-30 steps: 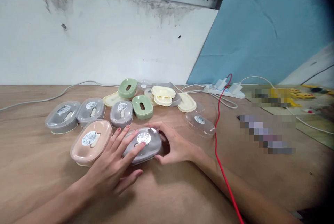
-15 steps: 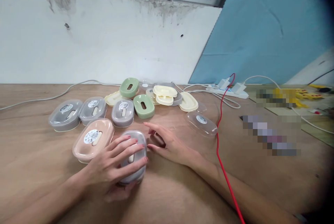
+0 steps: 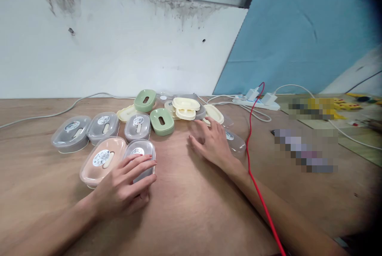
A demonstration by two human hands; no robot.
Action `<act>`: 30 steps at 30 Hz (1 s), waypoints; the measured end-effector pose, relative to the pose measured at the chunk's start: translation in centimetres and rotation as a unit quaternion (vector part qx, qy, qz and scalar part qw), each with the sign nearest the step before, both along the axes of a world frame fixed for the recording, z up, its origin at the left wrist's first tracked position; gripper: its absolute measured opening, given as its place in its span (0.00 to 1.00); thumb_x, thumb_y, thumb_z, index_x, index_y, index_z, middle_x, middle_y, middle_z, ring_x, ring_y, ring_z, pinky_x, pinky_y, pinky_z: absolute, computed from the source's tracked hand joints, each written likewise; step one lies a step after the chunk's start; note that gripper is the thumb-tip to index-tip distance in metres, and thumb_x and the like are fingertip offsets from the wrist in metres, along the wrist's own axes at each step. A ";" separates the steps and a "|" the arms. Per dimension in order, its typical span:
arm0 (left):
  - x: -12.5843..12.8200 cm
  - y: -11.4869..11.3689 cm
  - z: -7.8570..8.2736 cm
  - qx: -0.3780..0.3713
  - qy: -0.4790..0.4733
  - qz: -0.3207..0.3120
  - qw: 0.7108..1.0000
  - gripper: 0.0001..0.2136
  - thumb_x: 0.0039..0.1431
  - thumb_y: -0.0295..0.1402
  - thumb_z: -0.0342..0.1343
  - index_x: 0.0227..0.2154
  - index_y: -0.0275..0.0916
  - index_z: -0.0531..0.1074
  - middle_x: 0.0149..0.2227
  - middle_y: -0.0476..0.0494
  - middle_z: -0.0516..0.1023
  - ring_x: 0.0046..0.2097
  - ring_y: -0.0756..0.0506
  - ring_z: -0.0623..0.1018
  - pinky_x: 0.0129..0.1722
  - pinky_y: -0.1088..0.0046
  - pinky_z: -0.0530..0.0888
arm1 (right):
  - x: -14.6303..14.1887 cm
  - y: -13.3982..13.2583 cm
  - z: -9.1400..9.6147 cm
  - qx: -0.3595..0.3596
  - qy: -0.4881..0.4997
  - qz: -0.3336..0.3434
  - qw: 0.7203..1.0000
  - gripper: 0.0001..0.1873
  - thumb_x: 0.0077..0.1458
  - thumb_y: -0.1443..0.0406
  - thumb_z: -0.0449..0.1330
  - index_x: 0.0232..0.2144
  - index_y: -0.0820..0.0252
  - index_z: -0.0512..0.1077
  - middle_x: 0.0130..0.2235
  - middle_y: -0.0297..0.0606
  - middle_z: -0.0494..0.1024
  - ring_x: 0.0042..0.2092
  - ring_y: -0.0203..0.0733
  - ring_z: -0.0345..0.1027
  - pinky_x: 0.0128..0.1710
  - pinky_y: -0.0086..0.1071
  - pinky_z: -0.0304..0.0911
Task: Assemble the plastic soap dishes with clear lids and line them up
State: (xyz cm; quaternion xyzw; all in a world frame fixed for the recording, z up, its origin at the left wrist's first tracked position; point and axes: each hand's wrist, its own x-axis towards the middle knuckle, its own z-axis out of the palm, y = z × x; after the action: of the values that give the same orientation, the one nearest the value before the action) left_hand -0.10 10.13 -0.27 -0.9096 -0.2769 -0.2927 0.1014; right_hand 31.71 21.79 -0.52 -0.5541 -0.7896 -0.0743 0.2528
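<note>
My left hand [image 3: 122,186] lies over the near end of a grey lidded box [image 3: 139,153], fingers wrapped on its lid; this box sits right beside a pink lidded box [image 3: 101,159]. My right hand [image 3: 212,142] hovers with fingers spread, open and holding nothing, between a clear lid [image 3: 235,143] and a cream piece [image 3: 214,113]. Behind are three more grey lidded boxes [image 3: 137,125], two green pieces [image 3: 161,121] and stacked cream pieces [image 3: 186,107].
The wooden table [image 3: 191,208] runs to a white wall. A red cable [image 3: 253,176] crosses beside my right forearm. A white power strip [image 3: 256,103] with chargers and white cables lies at the back right. A grey cable [image 3: 59,111] trails left.
My left hand slid the grey box left and away until it sat beside the pink box. My right hand let go of it and moved right and back toward the clear lid.
</note>
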 end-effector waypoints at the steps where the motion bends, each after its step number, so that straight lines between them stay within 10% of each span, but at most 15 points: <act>1: 0.1 0.0 0.1 0.007 -0.001 0.006 1.000 0.14 0.60 0.22 0.55 0.47 0.39 0.76 0.54 0.35 0.82 0.58 0.35 0.80 0.56 0.52 0.79 | 0.3 0.2 -0.1 -0.005 -0.012 -0.023 1.000 0.30 0.64 0.54 0.61 0.63 0.61 0.70 0.65 0.60 0.65 0.67 0.69 0.60 0.67 0.63 0.56; 13: -0.1 -0.1 1.4 0.042 0.039 0.109 0.992 0.06 0.58 0.23 0.53 0.33 0.40 0.72 0.45 0.37 0.79 0.47 0.35 0.78 0.43 0.55 0.78 | -2.4 -0.8 -0.9 -0.028 0.002 0.133 0.991 0.22 0.68 0.57 0.57 0.61 0.55 0.69 0.64 0.51 0.70 0.70 0.57 0.61 0.75 0.66 0.39; 22: -0.5 -0.1 1.4 0.067 0.070 0.208 0.973 0.05 0.59 0.25 0.56 0.36 0.40 0.75 0.44 0.37 0.79 0.48 0.31 0.77 0.50 0.44 0.75 | 1.4 1.3 -1.1 -0.042 -0.082 -0.138 0.986 0.36 0.69 0.48 0.53 0.69 0.64 0.61 0.70 0.67 0.60 0.71 0.78 0.53 0.67 0.77 0.43; 30: 2.2 -2.1 -0.1 -0.026 -0.021 0.044 0.998 0.05 0.64 0.23 0.57 0.38 0.39 0.74 0.46 0.41 0.80 0.54 0.38 0.78 0.67 0.46 0.67 | 4.7 3.5 -0.6 -0.150 -0.124 -0.197 0.961 0.33 0.73 0.49 0.47 0.72 0.56 0.62 0.67 0.66 0.66 0.68 0.77 0.60 0.63 0.76 0.48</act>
State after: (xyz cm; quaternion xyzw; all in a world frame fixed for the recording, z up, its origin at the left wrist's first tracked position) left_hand 2.05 8.01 -0.37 -0.8926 -0.3265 -0.2993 0.0843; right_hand 36.43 25.33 -1.14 -0.7167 -0.6921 -0.0712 0.0474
